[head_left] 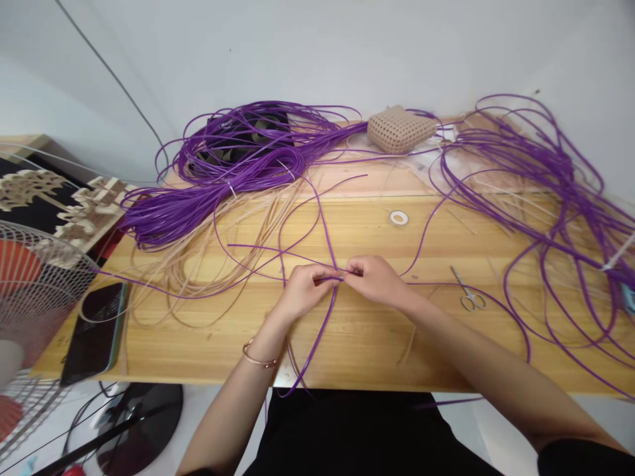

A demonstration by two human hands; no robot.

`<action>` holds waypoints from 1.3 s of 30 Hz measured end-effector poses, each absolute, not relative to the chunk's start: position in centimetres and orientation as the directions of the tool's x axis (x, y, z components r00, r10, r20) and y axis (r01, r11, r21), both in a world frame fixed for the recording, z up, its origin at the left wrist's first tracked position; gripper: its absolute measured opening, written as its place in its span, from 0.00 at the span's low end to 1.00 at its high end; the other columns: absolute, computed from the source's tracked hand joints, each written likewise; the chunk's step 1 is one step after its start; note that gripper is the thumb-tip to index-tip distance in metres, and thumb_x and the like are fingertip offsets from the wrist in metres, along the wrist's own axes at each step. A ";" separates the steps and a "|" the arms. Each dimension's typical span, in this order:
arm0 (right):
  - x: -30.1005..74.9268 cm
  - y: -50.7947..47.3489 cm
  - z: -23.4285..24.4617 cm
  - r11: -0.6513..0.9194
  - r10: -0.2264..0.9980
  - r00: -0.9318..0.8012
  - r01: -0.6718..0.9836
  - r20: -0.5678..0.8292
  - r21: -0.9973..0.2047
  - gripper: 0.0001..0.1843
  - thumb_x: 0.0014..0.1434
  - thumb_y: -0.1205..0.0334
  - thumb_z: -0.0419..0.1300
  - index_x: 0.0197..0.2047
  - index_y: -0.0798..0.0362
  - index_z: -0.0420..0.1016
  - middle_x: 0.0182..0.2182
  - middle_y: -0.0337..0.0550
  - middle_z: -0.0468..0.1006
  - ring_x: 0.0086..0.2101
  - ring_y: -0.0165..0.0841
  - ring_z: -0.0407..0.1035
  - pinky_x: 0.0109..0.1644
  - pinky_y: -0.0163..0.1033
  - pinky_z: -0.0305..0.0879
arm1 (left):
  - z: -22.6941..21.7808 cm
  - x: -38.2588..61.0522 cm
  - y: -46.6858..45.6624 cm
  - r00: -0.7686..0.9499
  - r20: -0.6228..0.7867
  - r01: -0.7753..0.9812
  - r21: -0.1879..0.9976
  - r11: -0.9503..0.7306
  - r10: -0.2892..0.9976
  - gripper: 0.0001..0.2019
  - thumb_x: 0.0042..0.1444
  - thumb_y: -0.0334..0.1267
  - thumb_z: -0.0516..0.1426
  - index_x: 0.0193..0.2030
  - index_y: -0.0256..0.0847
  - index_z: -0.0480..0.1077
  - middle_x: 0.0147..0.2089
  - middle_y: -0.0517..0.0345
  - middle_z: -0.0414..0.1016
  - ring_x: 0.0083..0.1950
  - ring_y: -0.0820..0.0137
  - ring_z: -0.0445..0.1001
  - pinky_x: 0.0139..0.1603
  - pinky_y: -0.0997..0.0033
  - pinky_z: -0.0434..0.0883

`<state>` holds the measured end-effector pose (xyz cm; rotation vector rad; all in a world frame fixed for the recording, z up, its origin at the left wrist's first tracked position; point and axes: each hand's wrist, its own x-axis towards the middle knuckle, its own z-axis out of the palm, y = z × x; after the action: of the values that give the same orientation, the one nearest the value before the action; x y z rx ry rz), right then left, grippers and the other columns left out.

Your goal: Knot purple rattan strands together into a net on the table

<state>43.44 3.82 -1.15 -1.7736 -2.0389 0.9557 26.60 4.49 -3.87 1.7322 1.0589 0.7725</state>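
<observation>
My left hand (307,289) pinches purple weaving strands (323,325) where several of them cross, near the middle of the table. Right beside it, my right hand (373,280) is closed on a purple strand as well, fingertips almost meeting those of the left. From the crossing, loose strand ends run up, down toward the table's front edge, and out to both sides. The exact knot or weave between the fingertips is too small and partly covered to make out.
A purple coil (198,201) and tan strands (198,268) lie left; another purple bundle (560,178) lies right. Small scissors (467,294), a tape ring (399,217), a woven tan piece (399,130) and a phone (94,334) are on the table. A fan (34,291) stands left.
</observation>
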 end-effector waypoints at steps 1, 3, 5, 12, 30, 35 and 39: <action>43.5 3.9 -1.1 0.037 0.952 -0.221 0.771 -0.213 -0.635 0.12 0.50 0.65 0.54 0.18 0.56 0.61 0.17 0.34 0.61 0.21 0.24 0.53 0.26 0.34 0.42 | -3.8 26.6 4.5 0.427 0.040 0.322 0.927 -0.193 0.903 0.07 0.49 0.28 0.59 0.35 0.37 0.78 0.38 0.53 0.80 0.40 0.67 0.78 0.45 0.70 0.74; 43.6 4.0 -1.1 0.043 0.945 -0.239 0.767 -0.223 -0.641 0.11 0.50 0.65 0.54 0.19 0.56 0.62 0.17 0.34 0.61 0.21 0.24 0.54 0.26 0.33 0.43 | -3.7 26.6 4.5 0.423 0.041 0.335 0.921 -0.198 0.905 0.07 0.49 0.28 0.59 0.35 0.36 0.78 0.38 0.53 0.80 0.39 0.67 0.78 0.44 0.70 0.74; 43.6 4.0 -1.2 0.039 0.940 -0.247 0.763 -0.237 -0.645 0.10 0.51 0.65 0.54 0.19 0.56 0.63 0.17 0.35 0.62 0.22 0.24 0.55 0.26 0.33 0.44 | -3.6 26.7 4.5 0.428 0.049 0.344 0.914 -0.213 0.902 0.07 0.49 0.27 0.59 0.35 0.36 0.78 0.37 0.53 0.80 0.39 0.68 0.78 0.44 0.71 0.74; 44.0 4.8 -1.0 0.053 0.884 -0.357 0.720 -0.303 -0.692 0.11 0.52 0.62 0.53 0.21 0.57 0.63 0.19 0.35 0.61 0.22 0.24 0.54 0.27 0.33 0.45 | -3.9 26.7 4.5 0.446 0.053 0.342 0.912 -0.225 0.893 0.07 0.49 0.27 0.60 0.35 0.37 0.78 0.37 0.54 0.80 0.39 0.68 0.78 0.44 0.71 0.74; 45.9 8.2 -2.6 -0.131 0.544 -0.681 0.509 -0.491 -0.851 0.16 0.42 0.52 0.60 0.25 0.59 0.70 0.21 0.35 0.64 0.26 0.25 0.56 0.32 0.34 0.49 | -3.9 26.6 4.4 0.504 0.024 0.349 0.909 -0.229 0.863 0.06 0.49 0.28 0.60 0.34 0.38 0.78 0.36 0.56 0.80 0.36 0.70 0.77 0.39 0.74 0.72; 45.7 7.8 -2.2 -0.137 0.601 -0.609 0.560 -0.518 -0.817 0.16 0.41 0.51 0.60 0.24 0.58 0.70 0.20 0.34 0.63 0.25 0.25 0.54 0.31 0.33 0.48 | -4.1 26.6 4.4 0.486 0.017 0.361 0.907 -0.218 0.874 0.05 0.49 0.30 0.60 0.34 0.38 0.78 0.36 0.55 0.80 0.36 0.69 0.77 0.40 0.73 0.72; 45.6 7.0 -1.7 -0.145 0.677 -0.557 0.540 -0.481 -0.829 0.14 0.43 0.54 0.58 0.26 0.59 0.71 0.21 0.35 0.66 0.25 0.25 0.56 0.32 0.33 0.50 | -4.4 26.6 4.4 0.456 0.028 0.354 0.912 -0.210 0.889 0.05 0.49 0.30 0.60 0.34 0.37 0.77 0.36 0.54 0.80 0.36 0.69 0.77 0.40 0.73 0.73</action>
<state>45.57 7.02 -1.66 -1.4160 -1.9746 1.8045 26.59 4.42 -4.41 1.7754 1.0631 0.7220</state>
